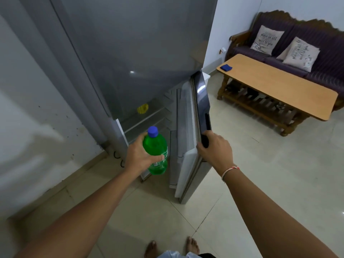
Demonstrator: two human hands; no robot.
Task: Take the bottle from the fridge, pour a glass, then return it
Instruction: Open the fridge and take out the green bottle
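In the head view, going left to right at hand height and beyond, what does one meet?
Left hand → green bottle → open fridge door → right hand → wooden table, with the sofa behind it.

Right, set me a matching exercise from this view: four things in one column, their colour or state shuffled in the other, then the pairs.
Things:
1. bottle cap
2. fridge door
3. left hand
4. cloth on the coffee table

States:
A. folded, blue, lying near the table's corner
B. blue, screwed on the green bottle
C. swung open, edge held by the right hand
D. wrapped around the bottle's body

Pairs: 1-B, 2-C, 3-D, 4-A
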